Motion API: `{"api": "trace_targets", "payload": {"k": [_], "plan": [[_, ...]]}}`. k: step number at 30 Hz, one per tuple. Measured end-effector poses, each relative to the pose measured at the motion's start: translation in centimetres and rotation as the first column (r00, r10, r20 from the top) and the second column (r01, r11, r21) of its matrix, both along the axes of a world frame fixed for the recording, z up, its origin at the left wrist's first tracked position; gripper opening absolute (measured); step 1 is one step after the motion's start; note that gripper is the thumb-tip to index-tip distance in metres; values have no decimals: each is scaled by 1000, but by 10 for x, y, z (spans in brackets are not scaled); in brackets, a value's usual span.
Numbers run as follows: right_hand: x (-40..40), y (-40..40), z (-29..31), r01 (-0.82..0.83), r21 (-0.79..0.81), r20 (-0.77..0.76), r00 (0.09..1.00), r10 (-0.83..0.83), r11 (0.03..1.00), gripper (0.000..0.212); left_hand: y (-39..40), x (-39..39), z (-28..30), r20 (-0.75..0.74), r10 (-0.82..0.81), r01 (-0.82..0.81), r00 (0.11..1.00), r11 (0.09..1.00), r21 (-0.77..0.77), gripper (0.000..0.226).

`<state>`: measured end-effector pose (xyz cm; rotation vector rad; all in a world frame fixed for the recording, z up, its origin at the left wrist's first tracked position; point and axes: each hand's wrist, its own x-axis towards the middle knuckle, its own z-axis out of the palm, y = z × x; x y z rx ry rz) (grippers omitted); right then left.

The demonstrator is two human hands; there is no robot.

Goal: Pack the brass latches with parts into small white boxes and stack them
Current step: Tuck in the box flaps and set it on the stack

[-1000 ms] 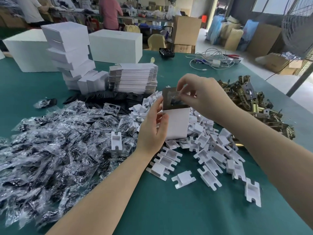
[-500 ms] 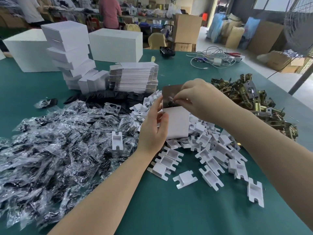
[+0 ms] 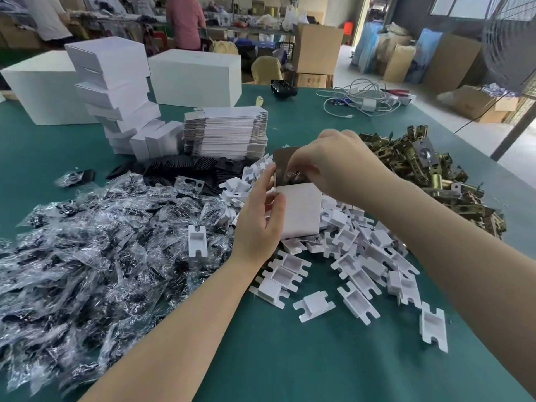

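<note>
At the centre of the frame, above the green table (image 3: pixel 290 358), the left hand (image 3: pixel 258 224) grips a small white box (image 3: pixel 301 213) upright while the right hand (image 3: pixel 333 163) pinches a bagged part (image 3: pixel 293 177) into its open top, so closing the flap likely comes next.

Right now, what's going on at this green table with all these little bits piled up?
A person is packing small hardware. The left hand holds a small white box upright above the heap of white plastic inserts, while the right hand pushes a clear bagged part into its open top. The flap is up. Bagged parts lie on the left, brass latches on the right, and packed boxes are stacked at the back.
</note>
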<state>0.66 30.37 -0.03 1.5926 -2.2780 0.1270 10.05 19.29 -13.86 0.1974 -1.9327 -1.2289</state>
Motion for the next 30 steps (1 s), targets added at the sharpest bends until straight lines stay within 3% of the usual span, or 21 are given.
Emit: {"api": "trace_targets", "payload": {"k": [4, 13, 20, 26, 30], "plan": [[-1, -3, -1, 14, -41, -25, 1000, -15, 999, 28, -1, -1, -1, 2, 4, -4, 1000, 1000, 0, 50], [-4, -2, -4, -35, -1, 90, 995, 35, 999, 20, -2, -1, -2, 6, -1, 1, 1000, 1000, 3, 50], [-15, -7, 15, -23, 224, 176, 984, -17, 974, 14, -1, -1, -3, -19, 7, -7, 1000, 1000, -8, 48], [-7, -12, 12, -37, 210, 48, 998, 28, 977, 13, -2, -1, -4, -4, 26, -26, 1000, 999, -21, 48], [-1, -15, 14, -2, 181, 63, 998, -10, 983, 15, -3, -1, -5, -2, 34, -34, 999, 999, -28, 48]]}}
